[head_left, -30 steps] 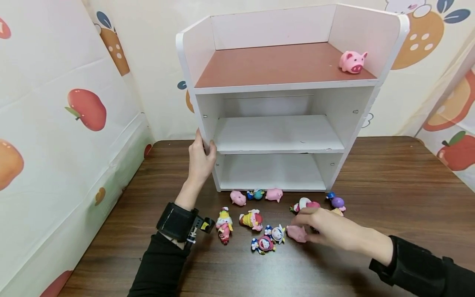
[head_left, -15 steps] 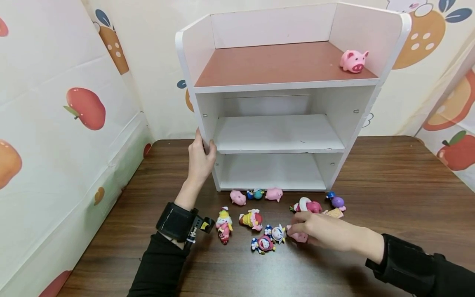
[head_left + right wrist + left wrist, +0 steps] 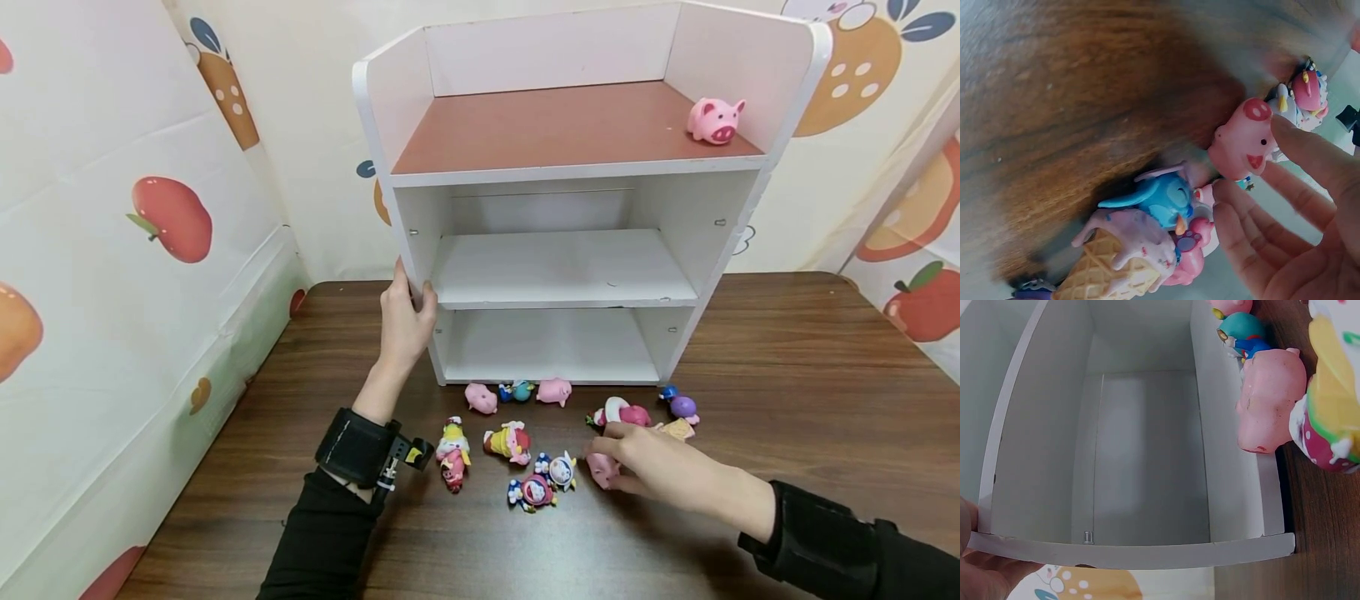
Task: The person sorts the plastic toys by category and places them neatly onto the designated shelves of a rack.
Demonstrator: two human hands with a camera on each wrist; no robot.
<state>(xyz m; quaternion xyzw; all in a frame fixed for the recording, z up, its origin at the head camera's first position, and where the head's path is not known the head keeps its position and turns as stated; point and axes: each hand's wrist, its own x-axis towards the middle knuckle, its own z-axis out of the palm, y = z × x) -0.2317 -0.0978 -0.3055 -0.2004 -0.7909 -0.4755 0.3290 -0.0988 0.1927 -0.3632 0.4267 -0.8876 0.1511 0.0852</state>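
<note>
– What do we hold?
– Our left hand (image 3: 403, 329) grips the shelf (image 3: 566, 271) by its side, and our right hand (image 3: 667, 467) pinches a pig (image 3: 602, 471) low at the tabletop (image 3: 457, 550), near two figures (image 3: 536, 492)

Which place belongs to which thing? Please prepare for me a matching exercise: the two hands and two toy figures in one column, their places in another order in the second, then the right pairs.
Things
1. left hand
2. right hand
3. blue-and-purple toy figure
4. glossy pink pig figure standing alone

Places
A. right end of the flat reddish-brown top board
B. left edge of the white boxy shelf unit
C. brown wood-grain table, near the unit's front right corner
D. at a rounded pink pig figure in front of the unit

Pairs
1-B, 2-D, 3-C, 4-A
</note>
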